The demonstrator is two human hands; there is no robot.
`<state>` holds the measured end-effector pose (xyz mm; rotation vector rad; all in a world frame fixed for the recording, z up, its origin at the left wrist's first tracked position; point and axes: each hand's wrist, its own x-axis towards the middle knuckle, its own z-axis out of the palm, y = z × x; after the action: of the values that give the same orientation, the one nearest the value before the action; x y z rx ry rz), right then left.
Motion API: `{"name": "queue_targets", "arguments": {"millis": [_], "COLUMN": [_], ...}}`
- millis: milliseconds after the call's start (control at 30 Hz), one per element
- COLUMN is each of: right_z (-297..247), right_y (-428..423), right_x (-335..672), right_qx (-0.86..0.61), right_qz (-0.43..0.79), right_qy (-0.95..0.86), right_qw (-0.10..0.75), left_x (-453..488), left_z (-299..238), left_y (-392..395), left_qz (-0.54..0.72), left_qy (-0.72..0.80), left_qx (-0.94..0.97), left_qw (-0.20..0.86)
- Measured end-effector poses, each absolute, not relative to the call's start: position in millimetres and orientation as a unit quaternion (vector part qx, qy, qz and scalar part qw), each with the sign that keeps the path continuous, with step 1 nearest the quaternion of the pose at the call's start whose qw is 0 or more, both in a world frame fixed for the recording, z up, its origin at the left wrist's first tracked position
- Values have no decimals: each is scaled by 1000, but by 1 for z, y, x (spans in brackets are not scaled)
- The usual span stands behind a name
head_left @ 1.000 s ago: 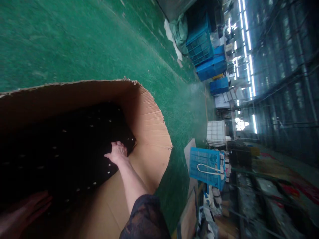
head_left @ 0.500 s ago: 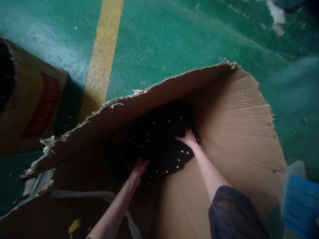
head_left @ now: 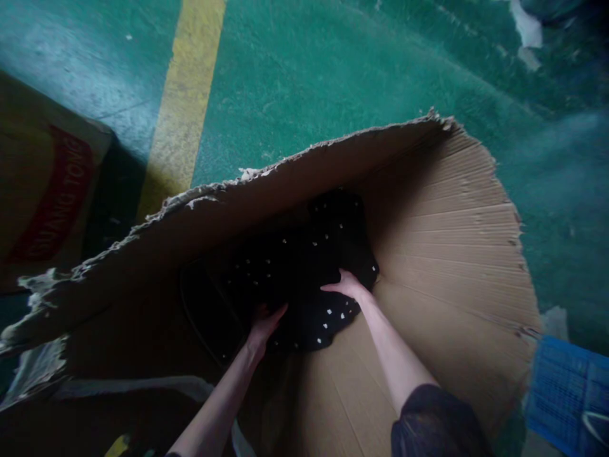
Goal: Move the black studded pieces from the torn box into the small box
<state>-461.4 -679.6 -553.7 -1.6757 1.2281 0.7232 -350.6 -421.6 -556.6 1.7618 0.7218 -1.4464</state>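
Observation:
Deep in the tall cardboard box [head_left: 428,235] lies a bunched black piece with small white spots [head_left: 295,273]; it looks like cloth. My right hand [head_left: 348,284] grips its right side, thumb pointing left and the other fingers partly lost in the dark material. On its lower left, my left hand [head_left: 266,324] holds the near edge, with the thumb showing and the remaining fingers sunk in shadow. Left of it, a plain black piece with a curved, thin pale edge [head_left: 207,311] rests against the box's inner side.
The box rim is torn and ragged. A pale strip [head_left: 143,386] crosses the box's near left inside. Another carton with a red printed band [head_left: 57,197] stands left on the green floor [head_left: 309,76], beside a yellow line [head_left: 185,95]. A blue crate [head_left: 566,393] stands at right.
My right hand has moved left and toward me, and the black spotted cloth has shifted with it. My left hand has stayed nearly in place. The view has shifted slightly.

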Motion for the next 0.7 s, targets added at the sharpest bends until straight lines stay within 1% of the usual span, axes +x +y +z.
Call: {"name": "queue_targets", "arguments": {"millis": [167,400,567,700], "right_z": [-553,-539,-525,-496], "right_y": [-649,-615,-571,-544], "right_x": [-465,-463,-460,-469], "right_qx": [-633,-473,-396,-337], "right_qz": [242,255,194,171], "right_qy": [484,458,479,505], "right_qw": [553,708,759,776], "left_x": [-346,-340,-341,-343], "left_z": [-551,-553,-550,-531], "left_y": [-419,-412,-400,-392], "left_qz": [-557,-567,-587,-604], "left_qy": [282,278,272,248], "left_qx": [695,680,624,596], "left_qw": [358,373,438,467]}}
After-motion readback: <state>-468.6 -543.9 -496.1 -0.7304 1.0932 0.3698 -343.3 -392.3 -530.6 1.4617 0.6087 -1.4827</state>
